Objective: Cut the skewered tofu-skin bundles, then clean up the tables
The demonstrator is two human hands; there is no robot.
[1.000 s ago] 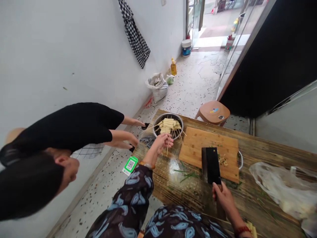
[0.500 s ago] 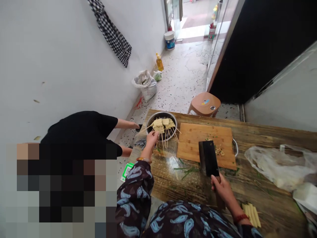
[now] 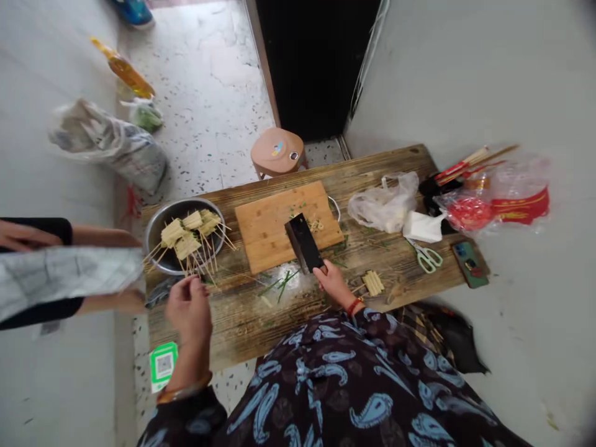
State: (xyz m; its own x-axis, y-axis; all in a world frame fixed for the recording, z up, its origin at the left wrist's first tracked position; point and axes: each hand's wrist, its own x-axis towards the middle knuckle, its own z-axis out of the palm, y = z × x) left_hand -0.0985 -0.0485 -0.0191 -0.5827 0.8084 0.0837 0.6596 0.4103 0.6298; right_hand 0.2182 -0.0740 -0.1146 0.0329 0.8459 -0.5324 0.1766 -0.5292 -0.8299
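Note:
My right hand (image 3: 336, 284) is wrapped round the handle of a black cleaver (image 3: 305, 239). The blade lies over the near right part of a wooden cutting board (image 3: 265, 226), beside chopped scraps (image 3: 317, 225). My left hand (image 3: 190, 316), slightly blurred, is pinched at the near side of a steel bowl (image 3: 153, 233), close to the skewer ends; whether a stick is between its fingers is hidden. Several skewers of pale yellow rolled tofu sheets (image 3: 189, 233) lie in the bowl, their sticks poking over the rim. Another tofu skewer (image 3: 373, 283) rests on the wooden table (image 3: 233, 323) right of my right hand.
Green stalks (image 3: 282, 282) lie before the board. To the right are a plastic bag (image 3: 386, 202), scissors (image 3: 426, 257), a phone (image 3: 470, 264) and red packets (image 3: 516, 205). A stool (image 3: 277, 152) stands behind the table. Another person's arms (image 3: 107, 238) and a checked cloth (image 3: 69, 273) are at left.
The view has swung right and down. My left hand has drawn back from over the bowl to its near side. The other person has straightened up, with a checked cloth now showing.

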